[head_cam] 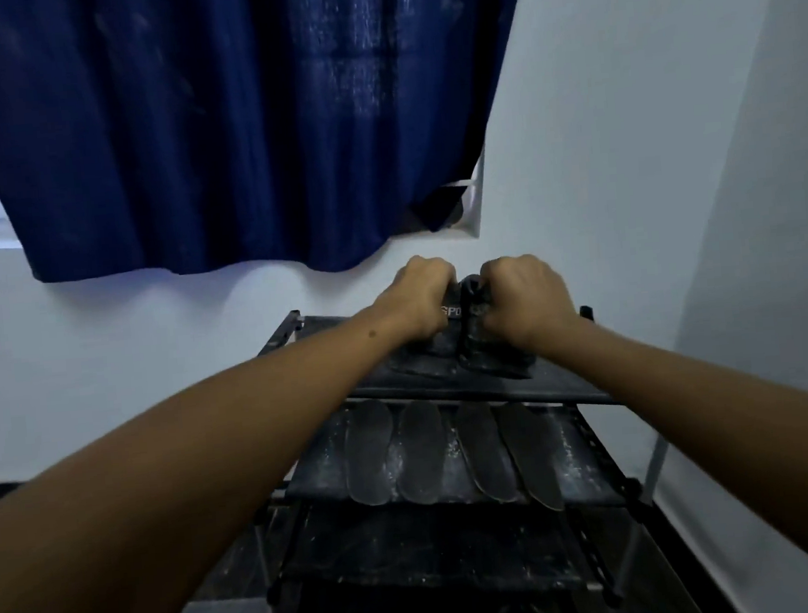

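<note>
A single wide-angle camera worn on the head looks forward and down at the black shoe rack [582, 452] from above its front edge. It is close: the left hand [421, 300] and right hand [527, 301] reach the rack's top shelf at mid-frame. A blue curtain [233, 126] fills the view above the rack, and the white wall [597, 146] stands behind and to the right of it.

Black shoes [449, 351] half hidden
The left hand [416, 300] and right hand [527, 299] cover their tops; heel lettering [452, 311] between them is cut short.
</note>
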The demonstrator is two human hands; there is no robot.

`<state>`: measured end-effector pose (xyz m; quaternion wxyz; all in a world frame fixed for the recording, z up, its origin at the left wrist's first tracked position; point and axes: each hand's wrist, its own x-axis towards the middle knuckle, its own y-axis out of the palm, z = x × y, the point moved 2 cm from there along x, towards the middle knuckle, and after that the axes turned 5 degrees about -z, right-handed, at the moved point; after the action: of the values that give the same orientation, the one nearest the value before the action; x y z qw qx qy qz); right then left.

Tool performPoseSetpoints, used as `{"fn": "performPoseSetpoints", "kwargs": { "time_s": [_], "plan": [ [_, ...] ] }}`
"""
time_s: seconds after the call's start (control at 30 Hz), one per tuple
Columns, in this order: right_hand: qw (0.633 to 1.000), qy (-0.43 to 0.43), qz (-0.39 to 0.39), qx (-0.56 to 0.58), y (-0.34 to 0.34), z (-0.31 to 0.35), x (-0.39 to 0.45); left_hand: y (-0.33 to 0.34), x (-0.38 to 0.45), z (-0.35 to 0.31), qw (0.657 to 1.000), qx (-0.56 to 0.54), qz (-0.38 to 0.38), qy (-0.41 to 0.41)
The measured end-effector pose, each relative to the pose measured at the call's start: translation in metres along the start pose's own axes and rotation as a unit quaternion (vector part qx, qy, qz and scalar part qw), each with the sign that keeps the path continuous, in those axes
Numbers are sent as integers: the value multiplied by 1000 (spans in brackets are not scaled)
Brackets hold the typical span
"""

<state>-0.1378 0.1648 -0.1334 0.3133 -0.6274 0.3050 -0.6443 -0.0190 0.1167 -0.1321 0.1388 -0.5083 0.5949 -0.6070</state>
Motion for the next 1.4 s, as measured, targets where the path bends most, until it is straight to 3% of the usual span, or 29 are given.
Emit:
{"fn": "performPoseSetpoints", "kwargs": {
  "time_s": [0.3,0.47,0.7,0.77,0.87,0.97,1.03,1.17,1.27,1.4],
  "plan": [
    [999,7,-34,7,69,17,-7,38,-5,46,1000,0,-5,-17],
    [1000,6,6,4,69,18,-3,34,-8,58,999,-26,-39,-19],
    [998,-34,44,-3,52,21,-5,19,-29,79,982,-99,-146,63],
    [999,-34,1,-29,53,24,-11,11,-48,90,965,-144,-204,82],
    [989,-53,-141,-1,62,42,-42,6,-87,117,943,-192,-257,83],
    [968,-75,-216,108,95,79,-94,24,-131,161,951,-218,-217,44],
    [965,-91,-160,185,140,108,-127,51,-164,195,964,-213,-157,-18],
    [953,-91,76,278,255,158,-191,132,-235,253,966,-191,-28,-171],
    [915,-46,263,303,332,186,-236,210,-298,277,938,-194,74,-277],
    [875,16,378,301,412,208,-280,306,-367,292,893,-202,150,-374]
  ]
}}
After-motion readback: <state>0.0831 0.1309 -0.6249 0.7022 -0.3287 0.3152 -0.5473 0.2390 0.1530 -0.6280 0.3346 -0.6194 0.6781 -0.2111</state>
